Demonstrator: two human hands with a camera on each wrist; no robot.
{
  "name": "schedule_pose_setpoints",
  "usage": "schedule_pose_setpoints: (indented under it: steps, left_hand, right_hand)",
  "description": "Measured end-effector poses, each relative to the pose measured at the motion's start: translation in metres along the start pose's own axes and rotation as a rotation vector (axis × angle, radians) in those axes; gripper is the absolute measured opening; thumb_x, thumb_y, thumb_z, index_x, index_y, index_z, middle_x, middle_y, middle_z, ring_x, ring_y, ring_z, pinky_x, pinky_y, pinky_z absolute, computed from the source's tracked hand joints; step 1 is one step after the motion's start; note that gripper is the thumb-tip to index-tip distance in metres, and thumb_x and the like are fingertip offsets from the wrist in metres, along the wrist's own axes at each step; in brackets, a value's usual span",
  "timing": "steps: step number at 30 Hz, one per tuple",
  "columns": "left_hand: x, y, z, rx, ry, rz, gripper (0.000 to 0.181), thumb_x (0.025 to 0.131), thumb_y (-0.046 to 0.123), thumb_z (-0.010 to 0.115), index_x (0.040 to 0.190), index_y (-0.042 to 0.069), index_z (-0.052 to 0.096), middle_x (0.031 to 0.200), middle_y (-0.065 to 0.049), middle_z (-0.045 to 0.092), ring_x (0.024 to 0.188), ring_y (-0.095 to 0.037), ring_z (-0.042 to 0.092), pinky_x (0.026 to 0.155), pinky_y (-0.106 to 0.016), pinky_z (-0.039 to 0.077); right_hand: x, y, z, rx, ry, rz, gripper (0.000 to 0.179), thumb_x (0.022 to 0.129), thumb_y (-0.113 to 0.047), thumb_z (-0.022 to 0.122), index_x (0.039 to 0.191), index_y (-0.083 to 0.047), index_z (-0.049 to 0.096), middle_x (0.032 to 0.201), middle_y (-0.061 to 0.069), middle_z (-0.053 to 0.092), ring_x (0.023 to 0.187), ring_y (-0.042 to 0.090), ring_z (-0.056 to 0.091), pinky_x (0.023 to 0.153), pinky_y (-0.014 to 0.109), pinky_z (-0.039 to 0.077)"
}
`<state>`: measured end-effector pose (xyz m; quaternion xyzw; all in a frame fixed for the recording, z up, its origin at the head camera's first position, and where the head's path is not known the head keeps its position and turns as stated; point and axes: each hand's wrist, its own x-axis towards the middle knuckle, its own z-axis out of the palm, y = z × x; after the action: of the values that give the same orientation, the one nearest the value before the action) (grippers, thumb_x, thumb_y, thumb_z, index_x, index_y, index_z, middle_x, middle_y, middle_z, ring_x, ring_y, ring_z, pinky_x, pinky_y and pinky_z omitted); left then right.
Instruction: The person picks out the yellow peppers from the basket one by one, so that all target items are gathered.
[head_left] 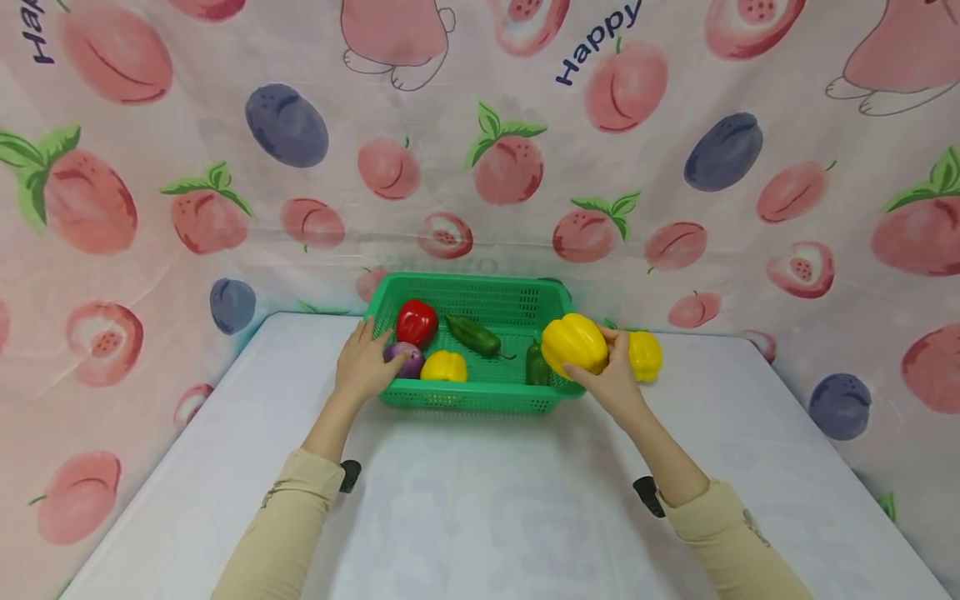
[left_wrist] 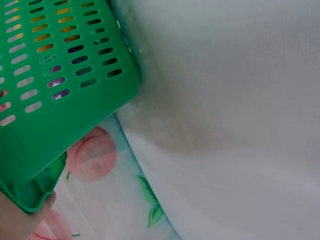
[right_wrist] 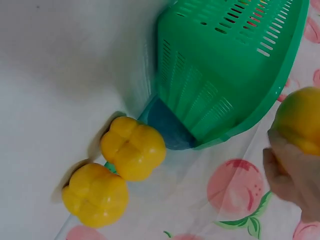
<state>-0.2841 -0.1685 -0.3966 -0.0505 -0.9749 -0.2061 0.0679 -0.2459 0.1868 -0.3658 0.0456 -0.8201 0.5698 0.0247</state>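
Note:
A yellow bell pepper (head_left: 574,345) is held in my right hand (head_left: 617,385), above the right end of a green plastic basket (head_left: 465,397). The right wrist view shows the same hand (right_wrist: 300,175) around the pepper (right_wrist: 302,117). My left hand (head_left: 363,362) grips the basket's left rim, thumb inside over a purple onion (head_left: 409,358). Also in the basket lie a red bell pepper (head_left: 417,323), a long green pepper (head_left: 472,335), a yellow bell pepper (head_left: 444,367) and a dark green pepper (head_left: 536,365), partly hidden.
Two more yellow bell peppers, one nearer the basket (right_wrist: 132,148) and one farther off (right_wrist: 95,195), sit on the white table (head_left: 480,500) outside the basket's right end. A fruit-print cloth (head_left: 465,167) hangs close behind the basket.

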Motion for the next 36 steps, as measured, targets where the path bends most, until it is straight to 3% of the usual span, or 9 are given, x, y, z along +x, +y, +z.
schedule_pose_setpoints:
  steps: [6, 12, 20, 36]
  left_hand:
    - [0.0, 0.0, 0.0, 0.005, -0.01, -0.004, 0.061, 0.093, 0.038, 0.048, 0.139, -0.001, 0.043, 0.152, -0.03, 0.018, 0.142, -0.045, 0.013, 0.116, -0.057, 0.016]
    - [-0.001, 0.0, -0.002, 0.004, -0.008, -0.009, 0.061, 0.093, 0.038, 0.049, 0.139, -0.002, 0.042, 0.152, -0.03, 0.017, 0.142, -0.045, 0.014, 0.116, -0.055, 0.016]
    - [0.002, 0.0, 0.001, 0.008, -0.012, -0.006, 0.061, 0.093, 0.038, 0.049, 0.139, -0.001, 0.042, 0.153, -0.03, 0.016, 0.142, -0.045, 0.013, 0.116, -0.055, 0.016]
    - [0.002, 0.001, 0.0, 0.009, -0.012, -0.01, 0.062, 0.093, 0.039, 0.049, 0.14, -0.001, 0.041, 0.152, -0.03, 0.018, 0.142, -0.045, 0.014, 0.115, -0.057, 0.018]
  right_hand:
    - [-0.001, 0.006, -0.007, -0.029, 0.021, 0.036, 0.087, 0.085, -0.01, 0.065, 0.148, -0.011, 0.005, 0.152, 0.02, 0.019, 0.13, 0.037, 0.032, 0.111, 0.053, 0.031]
    - [-0.003, 0.006, -0.012, -0.103, 0.022, 0.054, 0.088, 0.086, -0.014, 0.065, 0.151, -0.009, 0.007, 0.151, 0.02, 0.022, 0.128, 0.037, 0.033, 0.11, 0.054, 0.032]
    - [-0.006, 0.012, -0.02, -0.103, 0.055, 0.072, 0.088, 0.085, -0.015, 0.067, 0.149, -0.008, 0.008, 0.148, 0.022, 0.025, 0.126, 0.037, 0.034, 0.109, 0.052, 0.033]
    - [-0.005, 0.03, -0.038, -0.096, 0.108, 0.012, 0.082, 0.083, -0.012, 0.069, 0.144, -0.002, 0.014, 0.145, 0.022, 0.028, 0.125, 0.036, 0.036, 0.109, 0.049, 0.033]
